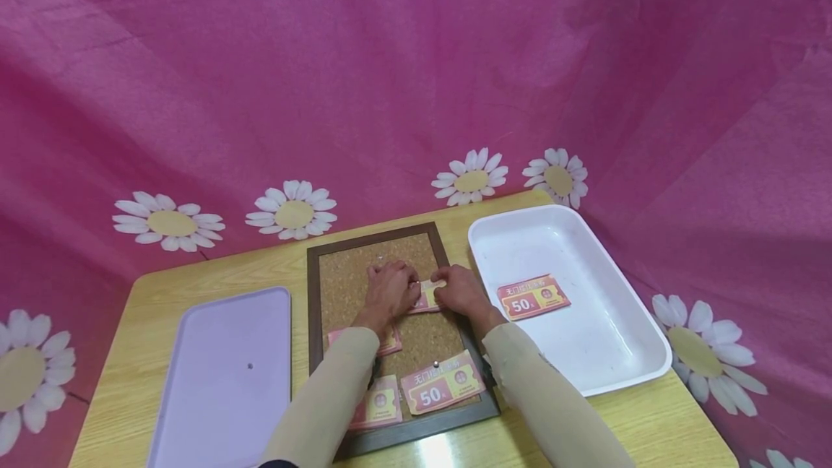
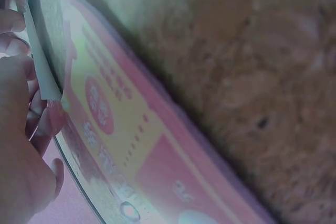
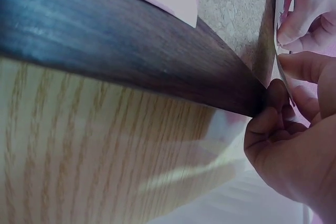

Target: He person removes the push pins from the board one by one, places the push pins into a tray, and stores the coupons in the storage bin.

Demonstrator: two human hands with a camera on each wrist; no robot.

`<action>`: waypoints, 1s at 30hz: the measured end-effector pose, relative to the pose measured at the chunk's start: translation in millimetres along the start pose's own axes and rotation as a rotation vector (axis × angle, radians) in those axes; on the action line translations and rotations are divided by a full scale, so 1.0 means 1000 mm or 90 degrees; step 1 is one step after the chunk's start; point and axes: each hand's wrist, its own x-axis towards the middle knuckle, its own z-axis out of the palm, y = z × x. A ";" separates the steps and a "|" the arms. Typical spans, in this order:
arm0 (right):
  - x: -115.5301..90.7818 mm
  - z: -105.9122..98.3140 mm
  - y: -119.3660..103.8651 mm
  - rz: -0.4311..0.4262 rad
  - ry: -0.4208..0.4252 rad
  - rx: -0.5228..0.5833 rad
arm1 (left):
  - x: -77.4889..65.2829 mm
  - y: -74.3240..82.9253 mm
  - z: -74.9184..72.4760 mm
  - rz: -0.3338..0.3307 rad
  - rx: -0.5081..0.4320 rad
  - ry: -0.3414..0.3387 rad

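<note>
Over the upper half of a brown-framed cork board (image 1: 344, 280), a pink-and-yellow paper coupon (image 1: 429, 297) is held between both hands. My left hand (image 1: 390, 290) pinches its left end with curled fingers. At the other end, my right hand (image 1: 463, 292) pinches the coupon near the frame's right side. The right wrist view shows fingers of both hands along the paper's thin edge (image 3: 284, 72). Lower on the board lie a 50 coupon (image 1: 443, 387) with a round-headed push pin (image 1: 436, 364) at its top, another coupon (image 1: 380, 404), and one partly under my left forearm (image 1: 390, 341).
Right of the board stands a white tray (image 1: 598, 352) with a 50 coupon (image 1: 533, 296) inside. A lilac tray (image 1: 227, 381) lies left, with a small dark pin-like object (image 1: 250, 366) on it. The wooden table (image 1: 156, 309) meets a pink flowered cloth behind.
</note>
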 end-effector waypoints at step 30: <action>-0.002 -0.003 -0.002 0.029 -0.024 0.023 | 0.004 -0.001 -0.003 0.001 -0.007 -0.026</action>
